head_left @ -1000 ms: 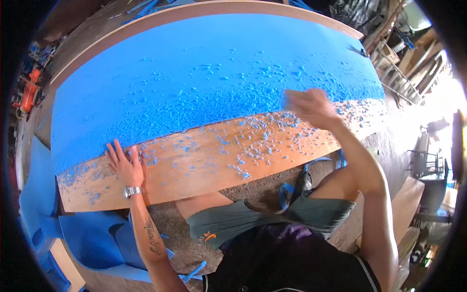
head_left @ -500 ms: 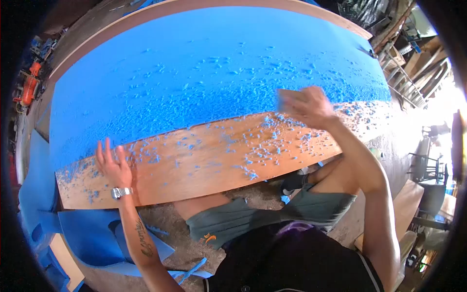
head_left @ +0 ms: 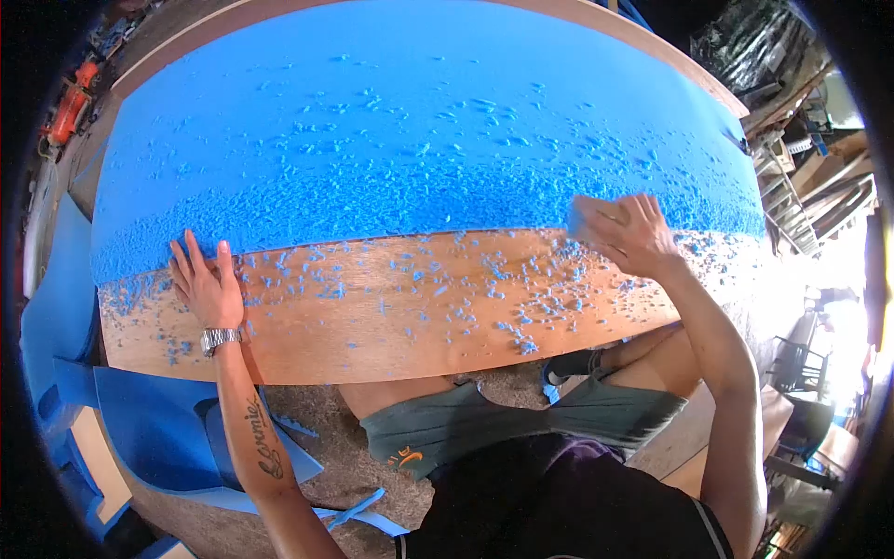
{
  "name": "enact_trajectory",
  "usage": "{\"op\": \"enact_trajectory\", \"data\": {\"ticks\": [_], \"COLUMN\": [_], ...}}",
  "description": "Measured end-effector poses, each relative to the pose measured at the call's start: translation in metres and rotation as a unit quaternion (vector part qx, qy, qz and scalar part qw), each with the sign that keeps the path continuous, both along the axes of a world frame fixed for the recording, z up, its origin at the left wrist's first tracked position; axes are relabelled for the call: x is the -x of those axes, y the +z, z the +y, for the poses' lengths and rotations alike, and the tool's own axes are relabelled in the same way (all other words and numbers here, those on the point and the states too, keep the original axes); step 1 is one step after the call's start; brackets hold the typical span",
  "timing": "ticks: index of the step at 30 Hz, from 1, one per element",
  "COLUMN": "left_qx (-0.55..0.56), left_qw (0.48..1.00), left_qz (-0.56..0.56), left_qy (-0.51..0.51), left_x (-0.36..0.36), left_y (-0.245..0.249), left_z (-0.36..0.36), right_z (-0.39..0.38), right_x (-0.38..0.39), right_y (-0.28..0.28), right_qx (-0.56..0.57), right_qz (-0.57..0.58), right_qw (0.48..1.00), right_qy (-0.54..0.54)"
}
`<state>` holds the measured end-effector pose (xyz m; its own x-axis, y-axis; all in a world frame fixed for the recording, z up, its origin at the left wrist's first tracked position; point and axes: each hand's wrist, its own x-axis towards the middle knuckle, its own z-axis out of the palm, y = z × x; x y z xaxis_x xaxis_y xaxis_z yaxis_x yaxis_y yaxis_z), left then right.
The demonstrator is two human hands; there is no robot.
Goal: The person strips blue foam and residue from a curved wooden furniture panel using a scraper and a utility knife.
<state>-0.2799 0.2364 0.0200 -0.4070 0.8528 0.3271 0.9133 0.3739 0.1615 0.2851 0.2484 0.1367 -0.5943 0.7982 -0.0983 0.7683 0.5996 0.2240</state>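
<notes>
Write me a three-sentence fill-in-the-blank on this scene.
The left hand lies flat on the board, a ____ on its wrist. The right hand grips a block at the edge of the covering, whose colour is ____. Loose flakes litter the bare ____ of the board.
Missing: watch; blue; wood.

Bright blue coating [head_left: 419, 121] – orange-brown wood board [head_left: 372, 326] – blue flecks [head_left: 521, 340] – silver watch [head_left: 220, 339].
</notes>
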Motion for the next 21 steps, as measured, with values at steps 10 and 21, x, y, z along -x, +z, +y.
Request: {"op": "enact_trajectory", "data": {"ticks": [10, 21], "left_qx": [-0.02, -0.14], "left_qw": [0.999, 0.978], "left_qz": [0.0, -0.155], "left_qy": [-0.033, -0.015], "left_x": [0.011, 0.011], "left_y": [-0.009, -0.006], "left_z": [0.001, 0.0], "right_z": [0.02, 0.038], "right_x": [0.052, 0.203], "right_y": [-0.041, -0.043], "right_qx": [0.1, -0.034], "right_qz": [0.056, 0.242], "right_qw": [0.993, 0.961], "right_qy": [0.012, 0.127]}}
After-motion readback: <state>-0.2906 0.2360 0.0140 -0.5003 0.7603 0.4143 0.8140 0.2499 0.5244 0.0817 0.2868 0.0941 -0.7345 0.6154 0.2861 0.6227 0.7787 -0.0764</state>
